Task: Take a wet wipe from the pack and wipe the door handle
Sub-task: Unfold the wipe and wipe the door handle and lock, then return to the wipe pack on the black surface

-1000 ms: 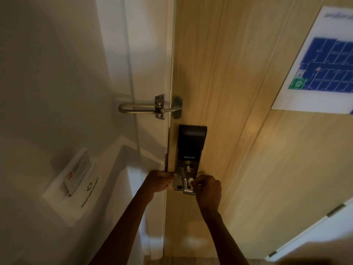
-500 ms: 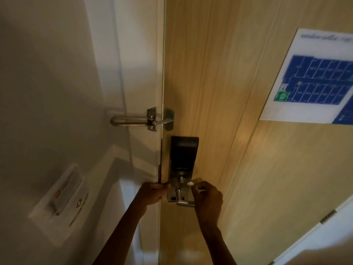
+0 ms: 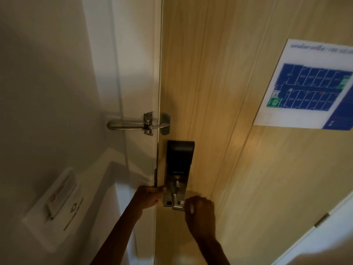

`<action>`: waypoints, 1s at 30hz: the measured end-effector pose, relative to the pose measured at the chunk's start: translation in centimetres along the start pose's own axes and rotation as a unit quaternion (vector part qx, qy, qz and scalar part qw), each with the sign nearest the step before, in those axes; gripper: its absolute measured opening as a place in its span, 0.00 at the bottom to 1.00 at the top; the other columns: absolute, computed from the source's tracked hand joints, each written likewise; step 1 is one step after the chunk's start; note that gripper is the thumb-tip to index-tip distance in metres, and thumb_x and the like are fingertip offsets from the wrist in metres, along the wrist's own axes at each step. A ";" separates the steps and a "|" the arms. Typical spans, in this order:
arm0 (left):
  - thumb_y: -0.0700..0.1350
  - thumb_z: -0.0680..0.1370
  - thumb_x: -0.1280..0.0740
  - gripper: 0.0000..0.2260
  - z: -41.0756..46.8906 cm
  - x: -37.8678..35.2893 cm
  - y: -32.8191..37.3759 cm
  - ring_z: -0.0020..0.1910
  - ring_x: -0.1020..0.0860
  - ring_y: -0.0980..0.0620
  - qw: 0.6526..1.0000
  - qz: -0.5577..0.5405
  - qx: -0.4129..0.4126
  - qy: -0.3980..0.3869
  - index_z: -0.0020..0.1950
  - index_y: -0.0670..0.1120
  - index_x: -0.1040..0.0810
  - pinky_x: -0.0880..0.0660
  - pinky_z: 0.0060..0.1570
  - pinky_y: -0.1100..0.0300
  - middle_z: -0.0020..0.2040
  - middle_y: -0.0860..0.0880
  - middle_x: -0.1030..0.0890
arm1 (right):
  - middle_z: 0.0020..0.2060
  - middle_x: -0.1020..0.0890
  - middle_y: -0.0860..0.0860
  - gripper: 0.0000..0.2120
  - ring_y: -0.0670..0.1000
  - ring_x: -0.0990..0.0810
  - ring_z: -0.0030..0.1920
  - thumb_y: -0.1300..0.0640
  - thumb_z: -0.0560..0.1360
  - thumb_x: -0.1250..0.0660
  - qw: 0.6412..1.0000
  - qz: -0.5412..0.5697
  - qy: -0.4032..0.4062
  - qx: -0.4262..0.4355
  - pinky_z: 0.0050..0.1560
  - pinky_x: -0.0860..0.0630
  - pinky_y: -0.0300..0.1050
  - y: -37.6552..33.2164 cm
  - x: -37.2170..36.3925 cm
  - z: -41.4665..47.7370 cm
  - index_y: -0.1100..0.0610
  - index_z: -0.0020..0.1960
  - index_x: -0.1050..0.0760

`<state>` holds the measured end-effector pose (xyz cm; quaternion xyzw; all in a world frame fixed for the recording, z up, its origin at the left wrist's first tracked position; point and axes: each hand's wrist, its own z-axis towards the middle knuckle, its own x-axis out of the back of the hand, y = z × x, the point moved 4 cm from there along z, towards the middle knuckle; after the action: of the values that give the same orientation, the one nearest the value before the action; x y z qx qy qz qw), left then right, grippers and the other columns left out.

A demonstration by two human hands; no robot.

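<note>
Right hand point(image 3: 200, 212): grip was clamped on a small white wet wipe point(image 3: 191, 209), pressed against the silver metal lever door handle point(image 3: 177, 207). Left hand point(image 3: 150, 197): grip was curled round the edge of the light wooden door point(image 3: 210, 111), just beside the handle. At left, a white wall-mounted card holder point(image 3: 47, 211) held one pale card point(image 3: 59, 194). Above the handle sat a black rectangular smart lock panel point(image 3: 179, 155). Farther up were a steel swing-bar door guard point(image 3: 133, 124) and a blue floor-plan poster point(image 3: 309, 87).
</note>
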<state>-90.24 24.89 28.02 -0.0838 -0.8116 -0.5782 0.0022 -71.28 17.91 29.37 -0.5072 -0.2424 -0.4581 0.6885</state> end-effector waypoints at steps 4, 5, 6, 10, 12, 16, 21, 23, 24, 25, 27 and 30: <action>0.48 0.75 0.31 0.15 0.0 -0.1 0.1 0.43 0.22 0.47 1.000 -0.011 0.008 -0.002 0.53 0.37 0.20 0.26 0.40 0.61 0.43 0.40 0.21 | 0.36 0.16 0.45 0.07 0.41 0.20 0.37 0.61 0.71 0.28 0.999 0.025 -0.014 0.024 0.52 0.25 0.40 -2.5 -0.9 -0.7 0.49 0.41 0.18; 0.47 0.76 0.31 0.13 -0.2 -0.1 0.2 0.42 0.22 0.48 1.000 -0.013 0.008 0.001 0.52 0.38 0.20 0.26 0.40 0.62 0.43 0.40 0.20 | 0.37 0.15 0.44 0.06 0.40 0.19 0.38 0.60 0.72 0.28 0.999 0.027 -0.010 0.026 0.52 0.28 0.40 -2.0 -0.4 -0.8 0.48 0.42 0.18; 0.47 0.76 0.31 0.12 -0.4 -0.2 0.3 0.41 0.22 0.48 1.000 -0.012 0.008 0.001 0.51 0.38 0.20 0.26 0.40 0.62 0.43 0.41 0.20 | 0.38 0.15 0.43 0.06 0.40 0.19 0.39 0.57 0.73 0.28 0.999 0.023 -0.001 0.029 0.53 0.29 0.40 -1.1 0.3 -0.8 0.47 0.43 0.18; 0.47 0.76 0.31 0.09 -0.8 -0.2 0.0 0.39 0.22 0.49 1.000 0.003 -0.008 0.023 0.46 0.41 0.18 0.25 0.37 0.62 0.39 0.43 0.19 | 0.38 0.15 0.41 0.03 0.39 0.20 0.37 0.53 0.73 0.29 0.999 -0.032 0.020 -0.001 0.52 0.25 0.46 4.4 3.3 0.1 0.46 0.43 0.17; 0.48 0.76 0.31 0.11 -0.9 -0.1 -0.4 0.32 0.23 0.52 0.998 0.038 -0.019 0.035 0.43 0.41 0.18 0.28 0.33 0.63 0.30 0.48 0.22 | 0.35 0.15 0.43 0.02 0.41 0.20 0.33 0.54 0.72 0.27 0.998 -0.058 -0.007 -0.035 0.45 0.23 0.43 6.7 4.3 0.4 0.47 0.41 0.17; 0.59 0.75 0.33 0.19 -1.9 -0.2 -1.8 0.27 0.26 0.56 0.982 0.189 -0.016 0.022 0.34 0.45 0.21 0.30 0.33 0.64 0.25 0.51 0.26 | 0.40 0.14 0.43 0.04 0.41 0.18 0.37 0.52 0.73 0.30 0.995 -0.042 -0.021 -0.085 0.38 0.36 0.24 9.6 6.1 -0.6 0.47 0.44 0.16; 0.57 0.76 0.35 0.12 -3.2 -1.4 -5.0 0.44 0.19 0.59 0.936 0.350 0.037 0.024 0.44 0.51 0.18 0.25 0.48 0.64 0.45 0.54 0.16 | 0.41 0.14 0.45 0.04 0.42 0.17 0.39 0.51 0.74 0.30 0.993 -0.046 -0.017 -0.111 0.34 0.36 0.23 12.6 9.0 -1.4 0.48 0.46 0.16; 0.56 0.77 0.36 0.11 -5.1 -4.5 -4.4 0.47 0.21 0.58 0.928 0.370 0.027 0.019 0.49 0.51 0.20 0.27 0.50 0.67 0.50 0.53 0.17 | 0.41 0.14 0.45 0.05 0.44 0.18 0.40 0.51 0.75 0.32 0.992 -0.049 -0.004 -0.120 0.37 0.34 0.28 14.5 10.3 -1.9 0.48 0.46 0.17; 0.55 0.78 0.37 0.09 -6.0 -6.4 -3.7 0.46 0.22 0.57 0.926 0.377 0.011 0.015 0.49 0.52 0.22 0.28 0.48 0.68 0.49 0.53 0.19 | 0.41 0.15 0.46 0.05 0.45 0.18 0.40 0.52 0.75 0.32 0.991 -0.048 0.004 -0.128 0.39 0.32 0.32 15.7 11.0 -2.2 0.48 0.46 0.17; 0.54 0.78 0.37 0.08 -6.7 -8.4 -3.0 0.46 0.23 0.57 0.925 0.379 -0.002 0.008 0.48 0.51 0.24 0.28 0.46 0.68 0.48 0.52 0.21 | 0.41 0.15 0.46 0.05 0.46 0.18 0.40 0.52 0.76 0.33 0.989 -0.047 0.008 -0.140 0.40 0.30 0.35 16.9 11.7 -2.5 0.48 0.46 0.17; 0.52 0.79 0.38 0.09 -7.4 -12.5 -2.0 0.49 0.21 0.53 0.924 0.381 -0.031 -0.018 0.50 0.48 0.23 0.27 0.47 0.65 0.47 0.51 0.24 | 0.40 0.15 0.46 0.05 0.46 0.19 0.39 0.53 0.76 0.33 0.987 -0.048 0.017 -0.155 0.40 0.25 0.38 19.3 13.3 -3.5 0.48 0.45 0.18; 0.52 0.79 0.38 0.14 -8.5 -18.7 -1.0 0.56 0.21 0.52 0.917 0.389 -0.074 -0.042 0.56 0.44 0.20 0.28 0.53 0.64 0.54 0.49 0.20 | 0.41 0.15 0.47 0.04 0.48 0.18 0.39 0.54 0.75 0.32 0.982 -0.031 0.038 -0.183 0.38 0.23 0.42 22.4 16.5 -5.5 0.49 0.44 0.17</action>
<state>-72.70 14.11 28.03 -0.4167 -0.6694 -0.5859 0.1870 -44.68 7.98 29.84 -0.5989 -0.1438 -0.5346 0.5786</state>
